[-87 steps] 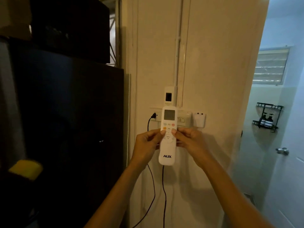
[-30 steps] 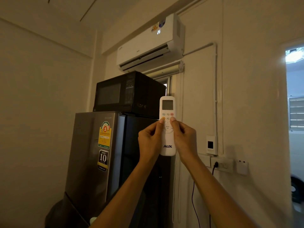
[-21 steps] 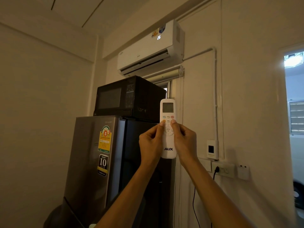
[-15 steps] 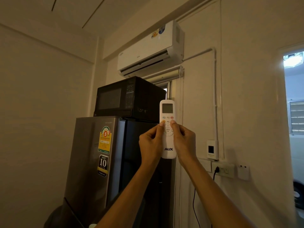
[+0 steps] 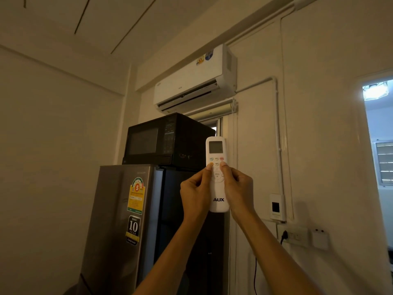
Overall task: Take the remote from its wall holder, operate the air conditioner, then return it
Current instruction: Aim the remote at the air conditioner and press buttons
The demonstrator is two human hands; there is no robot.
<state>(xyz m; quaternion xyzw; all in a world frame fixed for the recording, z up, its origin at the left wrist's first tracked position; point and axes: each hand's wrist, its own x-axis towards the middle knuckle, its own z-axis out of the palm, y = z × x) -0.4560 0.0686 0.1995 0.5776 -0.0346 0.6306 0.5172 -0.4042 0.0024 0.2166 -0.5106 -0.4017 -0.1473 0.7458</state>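
Head view, both hands [image 5: 196, 193] [image 5: 239, 189] gripping upright remote [image 5: 218, 196]; clear below air conditioner [image 5: 191, 81]

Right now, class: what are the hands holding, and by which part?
Both the left hand and right hand grip the white remote by its lower half, thumbs on the buttons.

White AUX remote [image 5: 217, 188] upright below wall-mounted white AC unit [image 5: 191, 78], flap open.

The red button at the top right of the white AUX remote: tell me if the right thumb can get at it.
Probably yes. The right thumb rests on the white AUX remote just below the red button, with nothing between them.
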